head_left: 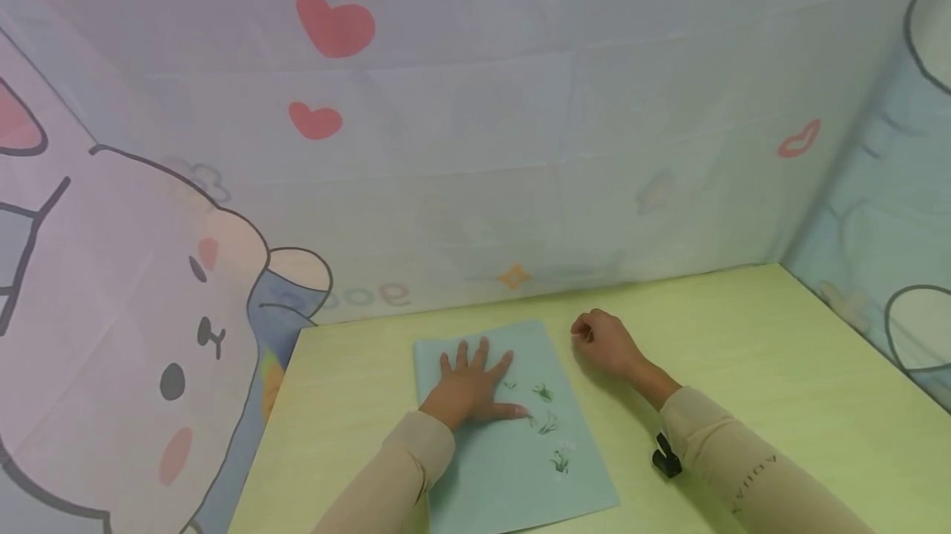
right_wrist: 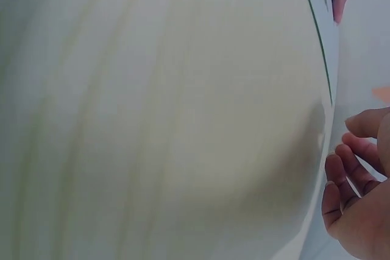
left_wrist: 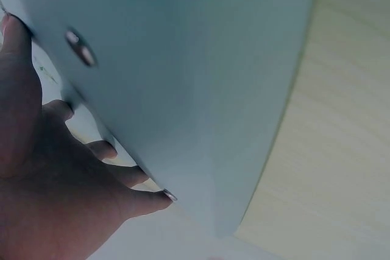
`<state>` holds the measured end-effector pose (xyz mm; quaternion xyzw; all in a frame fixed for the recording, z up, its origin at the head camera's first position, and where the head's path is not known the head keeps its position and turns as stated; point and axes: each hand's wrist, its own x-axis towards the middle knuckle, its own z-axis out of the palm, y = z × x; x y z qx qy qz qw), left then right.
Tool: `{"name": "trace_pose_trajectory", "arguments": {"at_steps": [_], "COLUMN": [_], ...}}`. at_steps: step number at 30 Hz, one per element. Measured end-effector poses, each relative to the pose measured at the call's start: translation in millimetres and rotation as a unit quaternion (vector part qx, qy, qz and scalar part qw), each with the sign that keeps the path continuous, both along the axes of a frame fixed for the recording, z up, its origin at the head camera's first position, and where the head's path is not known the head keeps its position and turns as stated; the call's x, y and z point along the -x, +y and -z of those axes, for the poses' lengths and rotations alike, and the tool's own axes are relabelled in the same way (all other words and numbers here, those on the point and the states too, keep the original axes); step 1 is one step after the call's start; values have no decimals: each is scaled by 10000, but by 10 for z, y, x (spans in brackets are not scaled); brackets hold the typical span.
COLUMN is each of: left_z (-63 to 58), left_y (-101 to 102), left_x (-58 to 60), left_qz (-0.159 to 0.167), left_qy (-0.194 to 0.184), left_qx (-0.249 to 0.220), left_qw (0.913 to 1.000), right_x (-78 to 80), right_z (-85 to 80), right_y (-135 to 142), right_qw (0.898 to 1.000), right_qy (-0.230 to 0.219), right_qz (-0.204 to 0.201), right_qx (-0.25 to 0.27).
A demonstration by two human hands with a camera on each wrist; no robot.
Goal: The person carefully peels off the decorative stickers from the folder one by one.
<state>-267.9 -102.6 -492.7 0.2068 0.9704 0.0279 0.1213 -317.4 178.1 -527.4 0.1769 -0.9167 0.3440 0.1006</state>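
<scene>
Basically, one blue sheet (head_left: 513,476) lies flat on the table (head_left: 758,352), left of its middle and slanting a little; single sheet or thin booklet, can't tell. Done, as far as it shows: sheet laid out, printed side up, and steadied by hand. What is left can't be read from these views; nothing looks folded back or lifted in the head view, so I'd judge this a pause or a smoothing moment. At least four green sprigs (head_left: 560,461) are printed down its right half; more could be under the palm. Left hand (head_left: 470,389) rests on the sheet's far left part, fingers spread, pressing but not gripping. Right hand (head_left: 605,342) is just right of the sheet's far corner, fingers loosely curled, nothing seen in it. Two hands, two beige sleeves (head_left: 750,456). One small black object (head_left: 666,458) just beside the right cuff; attached or lying loose, unclear. Beyond the table's far edge, a pale backdrop (head_left: 475,220): two solid red hearts (head_left: 338,26), one orange star (head_left: 513,276), one pair of lips (head_left: 800,139) far right. One big cartoon rabbit (head_left: 111,402) at left.
</scene>
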Motion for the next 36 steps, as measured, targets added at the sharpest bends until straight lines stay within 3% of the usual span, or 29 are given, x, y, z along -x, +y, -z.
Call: {"name": "trace_pose_trajectory", "arguments": {"at_steps": [15,24,36], "left_z": [65,17,-4], "left_y": [-9,-3,7], "left_x": [51,32,15], "left_qz": [-23,-9,3], "left_qy": [119,28,-12], "left_qx": [215,156,176], "left_qw": [9997,9999,9998], "right_x": [-75,-112,-150], "right_z": [-72,-20,-6], "right_y": [-413,-513,-649], "right_qw": [9968,9898,9864], "right_qy": [-182,-312,-464], "right_qz": [-720,-1379,-1573], "right_qx": [296,180,141]}}
